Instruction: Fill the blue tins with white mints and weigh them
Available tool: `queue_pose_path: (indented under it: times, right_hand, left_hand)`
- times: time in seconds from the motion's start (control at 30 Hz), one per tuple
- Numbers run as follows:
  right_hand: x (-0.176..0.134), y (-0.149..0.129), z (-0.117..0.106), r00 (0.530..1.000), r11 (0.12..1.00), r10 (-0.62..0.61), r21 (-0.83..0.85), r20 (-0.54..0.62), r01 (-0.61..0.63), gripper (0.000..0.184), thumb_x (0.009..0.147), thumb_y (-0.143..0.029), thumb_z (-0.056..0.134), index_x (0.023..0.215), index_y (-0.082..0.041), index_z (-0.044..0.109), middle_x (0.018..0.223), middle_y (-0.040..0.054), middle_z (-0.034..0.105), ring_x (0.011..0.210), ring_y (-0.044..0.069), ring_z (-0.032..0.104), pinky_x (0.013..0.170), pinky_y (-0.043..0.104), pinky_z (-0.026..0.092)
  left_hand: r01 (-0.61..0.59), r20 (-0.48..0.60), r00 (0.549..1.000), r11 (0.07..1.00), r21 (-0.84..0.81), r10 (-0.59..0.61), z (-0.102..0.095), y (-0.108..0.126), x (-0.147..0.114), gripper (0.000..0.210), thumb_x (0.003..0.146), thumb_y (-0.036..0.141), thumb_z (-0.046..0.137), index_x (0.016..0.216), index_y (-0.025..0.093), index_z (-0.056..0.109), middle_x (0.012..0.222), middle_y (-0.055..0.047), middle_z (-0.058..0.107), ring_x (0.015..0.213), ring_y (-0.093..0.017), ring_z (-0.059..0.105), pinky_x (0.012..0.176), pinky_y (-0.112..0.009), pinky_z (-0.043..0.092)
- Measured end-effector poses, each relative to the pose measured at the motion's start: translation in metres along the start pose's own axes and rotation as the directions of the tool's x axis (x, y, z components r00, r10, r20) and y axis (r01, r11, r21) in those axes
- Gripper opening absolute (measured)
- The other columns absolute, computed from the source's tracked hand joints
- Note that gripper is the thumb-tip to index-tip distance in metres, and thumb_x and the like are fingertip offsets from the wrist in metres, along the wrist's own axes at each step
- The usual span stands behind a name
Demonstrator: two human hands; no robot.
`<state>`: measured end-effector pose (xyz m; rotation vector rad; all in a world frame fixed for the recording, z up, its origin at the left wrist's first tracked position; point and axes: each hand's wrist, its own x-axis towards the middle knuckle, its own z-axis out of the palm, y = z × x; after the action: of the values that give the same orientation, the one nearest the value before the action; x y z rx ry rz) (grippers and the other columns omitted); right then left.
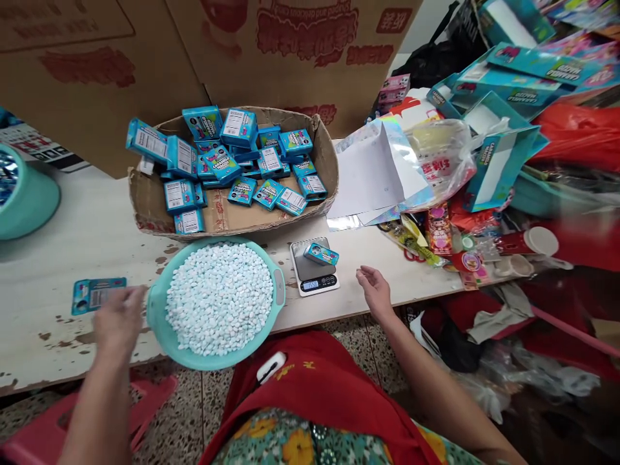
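Left hand (119,320) motion-blurred, grip unclear, near one flat blue card (98,294) at bench (58,258) front edge, right hand (374,290) open, empty, one small box (320,254) on one scale (314,268), one basin of uncountable pellets (217,298), perhaps candy.

The left hand (119,320) is blurred; its fingers cannot be made out. The scale display (310,284) is too small to be read. A teal tub (26,197) is cut off by the left edge. Print on the small blue boxes (242,161) is illegible.

Small box (321,254) sits on scale (314,274) (hands (374,290) empty).
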<state>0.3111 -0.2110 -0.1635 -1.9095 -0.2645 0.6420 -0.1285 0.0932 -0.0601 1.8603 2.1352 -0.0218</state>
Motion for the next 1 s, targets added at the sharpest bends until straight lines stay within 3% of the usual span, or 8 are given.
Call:
queue_pose_path:
  times: [0.07,0.13,0.27,0.4,0.7,1.0]
  right_hand:
    - [0.000,0.000,0.001,1.000,1.000,0.000,0.007,0.016,0.000,0.051,0.068,-0.051,0.072,0.102,-0.015,0.061,0.099,0.0107,0.068,0.091,0.021,0.062,0.091,0.044,0.046]
    - [0.000,0.001,0.001,1.000,1.000,-0.001,0.011,0.030,0.001,0.051,0.068,-0.050,0.072,0.102,-0.015,0.061,0.099,0.0110,0.067,0.092,0.021,0.062,0.091,0.044,0.046]
    - [0.001,0.001,0.000,0.999,1.000,-0.003,0.018,0.041,0.002,0.049,0.069,-0.050,0.071,0.102,-0.015,0.061,0.099,0.0113,0.067,0.093,0.022,0.062,0.092,0.045,0.047]
    - [0.003,0.003,-0.002,0.999,1.000,-0.006,0.027,0.044,0.005,0.048,0.068,-0.050,0.072,0.101,-0.016,0.061,0.100,0.0117,0.067,0.094,0.024,0.062,0.092,0.045,0.047]
    - [0.005,0.004,-0.005,0.998,0.999,-0.014,0.031,0.060,0.012,0.045,0.069,-0.049,0.071,0.100,-0.017,0.061,0.099,0.0116,0.067,0.094,0.024,0.062,0.092,0.047,0.047]
    - [0.011,0.003,0.007,0.991,0.999,-0.052,0.021,0.124,0.050,0.041,0.072,-0.043,0.067,0.102,-0.016,0.059,0.101,0.0129,0.065,0.095,0.024,0.061,0.091,0.047,0.046]
  left_hand:
    - [-0.195,0.036,0.980,0.980,-0.045,0.197,0.012,0.036,-0.025,0.022,0.081,0.044,0.051,0.085,0.025,0.060,0.078,0.002,0.066,0.073,-0.018,0.057,0.062,-0.025,0.037]
    - [-0.368,0.087,0.926,0.930,-0.019,0.368,0.025,0.068,-0.047,0.025,0.085,0.042,0.047,0.089,0.022,0.062,0.091,-0.004,0.068,0.077,-0.020,0.059,0.063,-0.027,0.037]
    - [-0.564,0.143,0.822,0.822,0.078,0.551,0.038,0.102,-0.075,0.030,0.091,0.037,0.038,0.096,0.022,0.063,0.106,-0.005,0.065,0.095,-0.023,0.057,0.065,-0.028,0.037]
    - [-0.593,0.093,0.805,0.798,0.105,0.586,0.038,0.101,-0.082,0.030,0.091,0.039,0.040,0.102,0.023,0.063,0.110,-0.003,0.065,0.102,-0.023,0.056,0.066,-0.028,0.039]
    - [-0.566,-0.110,0.816,0.823,0.045,0.568,0.037,0.103,-0.084,0.029,0.091,0.039,0.045,0.098,0.021,0.066,0.102,-0.002,0.068,0.080,-0.016,0.063,0.065,-0.025,0.041]
    - [-0.641,-0.236,0.724,0.759,0.118,0.648,0.045,0.107,-0.096,0.026,0.091,0.037,0.047,0.096,0.019,0.067,0.095,-0.003,0.071,0.086,-0.018,0.064,0.063,-0.025,0.040]
